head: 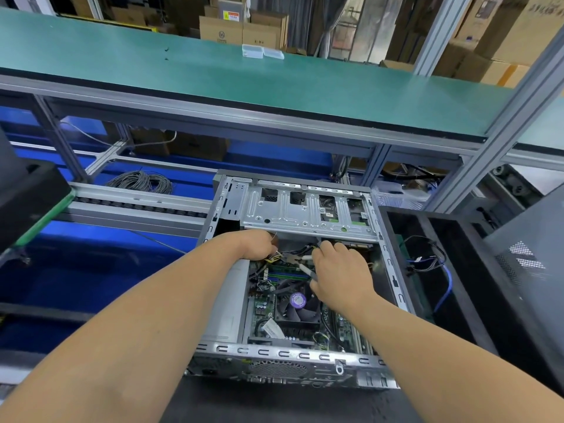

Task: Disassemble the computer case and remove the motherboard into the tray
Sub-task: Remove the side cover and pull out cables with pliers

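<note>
An open grey computer case [283, 352] lies on its side in front of me. Inside it sits the green motherboard [262, 306] with a black cooler fan [297, 303] and loose cables. My right hand [338, 270] grips white-handled pliers [300, 264] whose jaws point left at a yellow-black cable bundle [274, 257]. My left hand [259, 244] reaches in under the silver drive cage [305, 209] and pinches that bundle. Its fingertips are partly hidden.
A black tray [476, 285] with blue and black cables stands right of the case. A grey perforated panel [528, 257] leans at the far right. A green shelf [213, 74] runs overhead. A coil of grey wire [140, 181] lies behind the conveyor rail at left.
</note>
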